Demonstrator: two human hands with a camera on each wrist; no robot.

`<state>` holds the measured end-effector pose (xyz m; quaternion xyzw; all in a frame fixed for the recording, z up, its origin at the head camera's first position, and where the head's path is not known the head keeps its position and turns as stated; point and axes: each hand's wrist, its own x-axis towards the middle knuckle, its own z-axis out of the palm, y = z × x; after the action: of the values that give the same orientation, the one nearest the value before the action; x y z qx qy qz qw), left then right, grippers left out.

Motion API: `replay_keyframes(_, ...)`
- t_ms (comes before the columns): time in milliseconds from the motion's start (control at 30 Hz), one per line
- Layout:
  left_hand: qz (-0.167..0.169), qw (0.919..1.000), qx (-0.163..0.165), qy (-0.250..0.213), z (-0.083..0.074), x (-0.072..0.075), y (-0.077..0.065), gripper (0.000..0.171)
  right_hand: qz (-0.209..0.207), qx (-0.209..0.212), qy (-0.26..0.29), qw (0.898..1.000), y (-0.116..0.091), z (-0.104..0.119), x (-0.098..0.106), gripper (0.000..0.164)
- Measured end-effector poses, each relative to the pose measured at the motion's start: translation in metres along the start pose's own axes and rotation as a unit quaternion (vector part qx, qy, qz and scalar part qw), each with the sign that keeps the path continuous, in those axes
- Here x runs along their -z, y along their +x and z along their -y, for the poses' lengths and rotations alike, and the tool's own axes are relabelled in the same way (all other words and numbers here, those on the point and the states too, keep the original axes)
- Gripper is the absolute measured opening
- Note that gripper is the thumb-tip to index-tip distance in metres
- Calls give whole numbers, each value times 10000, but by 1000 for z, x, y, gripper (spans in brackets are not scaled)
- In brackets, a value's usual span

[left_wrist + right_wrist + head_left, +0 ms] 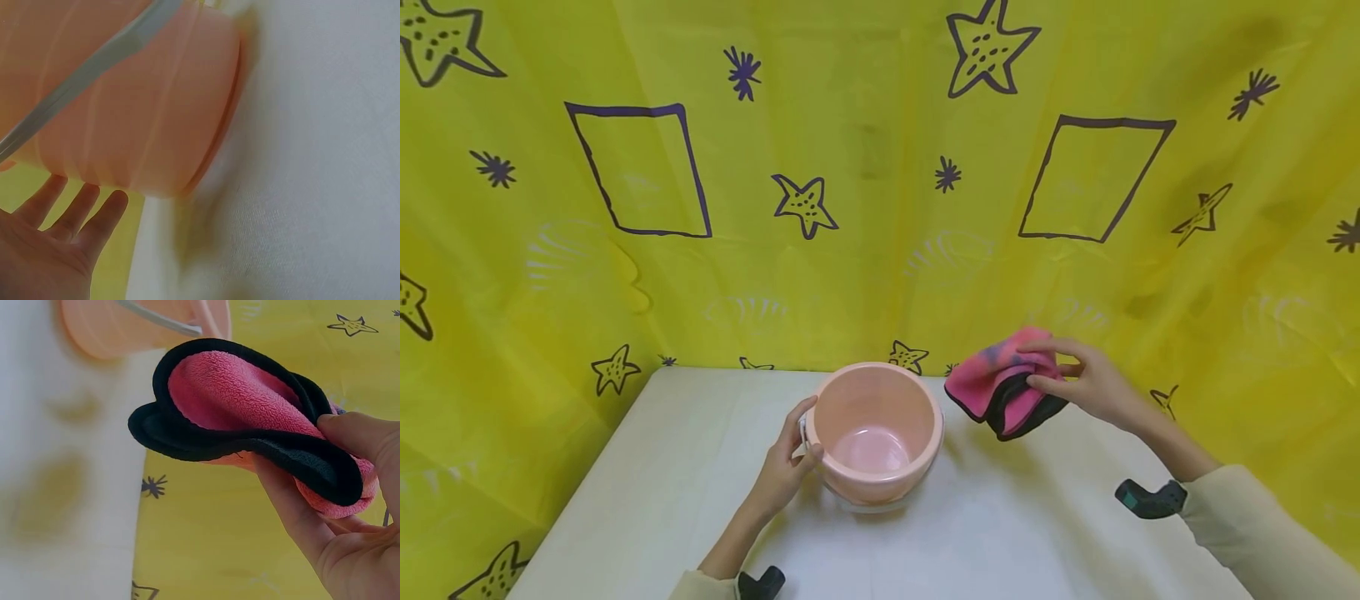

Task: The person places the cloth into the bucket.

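A pink plastic bucket (878,479) stands upright on the white table, its open mouth tilted toward me in the head view. My left hand (790,458) holds its left side, thumb at the rim and fingers along the outer wall. The left wrist view has the fingers (87,215) against the bucket wall (137,100), under the grey-white handle (94,69). To the right of the bucket, my right hand (1086,379) pinches a folded pink cloth (1000,375) with black edging. Up close in the right wrist view, the cloth (237,394) looks fuzzy, with the thumb on one side and fingers beneath.
The white tabletop (700,450) runs back to a yellow curtain (865,275) printed with stars and squares, which also hangs along both sides. A dark wrist device (1150,498) is on the right wrist, and another (762,583) on the left.
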<state>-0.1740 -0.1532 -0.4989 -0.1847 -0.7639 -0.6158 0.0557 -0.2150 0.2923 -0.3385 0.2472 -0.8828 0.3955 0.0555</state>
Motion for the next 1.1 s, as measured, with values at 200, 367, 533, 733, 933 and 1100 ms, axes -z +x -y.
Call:
replay_keyframes(200,-31,9999,65,71,1,0,0,70,43,88,17,10000,10,16,12,44)
replay_keyframes(367,-44,9999,91,91,2,-1,0,70,32,439,57,9990,23,28,21,44)
replay_keyframes(533,-47,9999,72,62,1,0,0,69,3,590,-157,9981,35,41,23,42)
replay_keyframes(733,-67,10000,32,22,2,0,1,70,139,352,-199,9991,49,60,21,41)
replay_keyframes(933,-135,9997,-61,182,2,0,1,69,366,528,-315,9974,62,75,12,42)
replay_keyframes(1100,-141,9998,-88,132,-16,-1,-1,67,476,852,-311,9947,72,85,2,42)
